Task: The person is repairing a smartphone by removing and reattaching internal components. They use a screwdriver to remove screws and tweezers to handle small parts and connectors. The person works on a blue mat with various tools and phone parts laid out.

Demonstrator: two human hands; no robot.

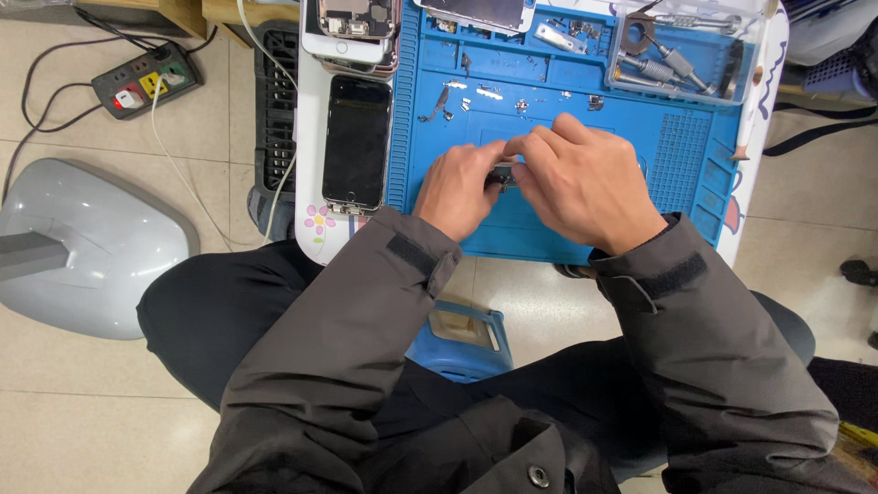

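My left hand (460, 187) and my right hand (585, 178) meet over a blue repair mat (549, 91), fingertips pinching a small dark metal part (504, 174) between them. Most of the part is hidden by my fingers. Several tiny screws and metal brackets (485, 94) lie scattered on the mat just beyond my hands. A black smartphone (357, 142) lies face up to the left of the mat, beside my left hand.
A clear plastic tray (681, 46) with screwdrivers and tools sits at the mat's far right. Opened phones (352, 32) are stacked at the far left. A power strip (146, 80) and a grey base (87, 242) rest on the floor. A blue stool (462, 338) stands between my knees.
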